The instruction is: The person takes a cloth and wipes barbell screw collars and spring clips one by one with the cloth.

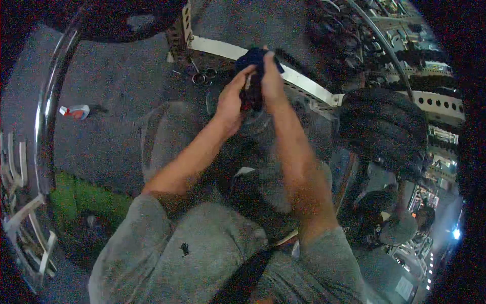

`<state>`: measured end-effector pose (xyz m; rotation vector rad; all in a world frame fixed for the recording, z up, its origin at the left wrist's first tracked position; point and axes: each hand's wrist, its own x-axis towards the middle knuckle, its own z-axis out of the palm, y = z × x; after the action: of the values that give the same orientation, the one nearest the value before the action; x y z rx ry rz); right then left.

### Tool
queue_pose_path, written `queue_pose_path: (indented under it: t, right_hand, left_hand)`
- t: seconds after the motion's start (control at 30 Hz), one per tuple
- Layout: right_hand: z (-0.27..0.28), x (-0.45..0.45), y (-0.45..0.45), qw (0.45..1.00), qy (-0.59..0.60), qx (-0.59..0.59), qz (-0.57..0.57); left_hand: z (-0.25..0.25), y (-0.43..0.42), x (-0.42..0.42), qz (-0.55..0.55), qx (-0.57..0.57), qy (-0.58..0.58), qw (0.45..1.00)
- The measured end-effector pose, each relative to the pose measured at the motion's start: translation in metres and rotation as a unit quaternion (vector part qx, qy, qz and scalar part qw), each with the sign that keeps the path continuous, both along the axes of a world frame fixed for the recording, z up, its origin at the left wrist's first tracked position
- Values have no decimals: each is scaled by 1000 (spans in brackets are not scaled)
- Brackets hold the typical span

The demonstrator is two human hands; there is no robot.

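Both arms reach forward, with the hands close together around a dark object (251, 95). My left hand (232, 104) is closed on its left side, thumb toward the top. My right hand (272, 81) is on the other side, pressing a dark blue cloth (248, 59) that covers the object's upper end. The fingers of my right hand are partly hidden behind the cloth. The object is dark with a small reddish patch low down; its kind I cannot make out.
A white perforated steel beam (314, 90) runs just behind the hands. Metal rings (199, 78) lie on the dark floor to their left. Farther left are a white-and-red bottle (78, 111) and a curved chrome bar (46, 104). Black weight plates (382, 131) stand at right.
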<state>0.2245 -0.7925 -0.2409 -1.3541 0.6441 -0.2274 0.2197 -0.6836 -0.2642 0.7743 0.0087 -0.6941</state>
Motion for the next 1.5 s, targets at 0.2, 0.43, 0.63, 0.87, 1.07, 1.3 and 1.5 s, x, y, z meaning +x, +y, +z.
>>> queue_pose_path:
  t: [0.2,0.43,0.63,0.87,1.07,1.3,1.5]
  right_hand:
    - [17,-12,-51,945,-106,271,-151]
    - [0,-31,32,958,-94,-254,95]
    - [30,-28,62,894,-165,-402,108]
    - [-11,-9,12,979,-31,-202,-6]
    - [-11,1,-27,961,-116,172,-185]
    - [-7,-16,-33,936,-83,33,-340]
    - [42,-20,22,940,-140,-66,-304]
  left_hand:
    - [-11,8,25,-17,-249,134,959]
    - [-29,3,34,5,-138,146,980]
    - [-70,-2,19,64,-97,123,986]
    - [-1,4,2,-51,-61,182,980]
    - [-21,-14,-13,-77,105,-138,982]
    - [25,-17,-48,-48,281,-192,939]
    - [9,-20,-32,70,23,92,993]
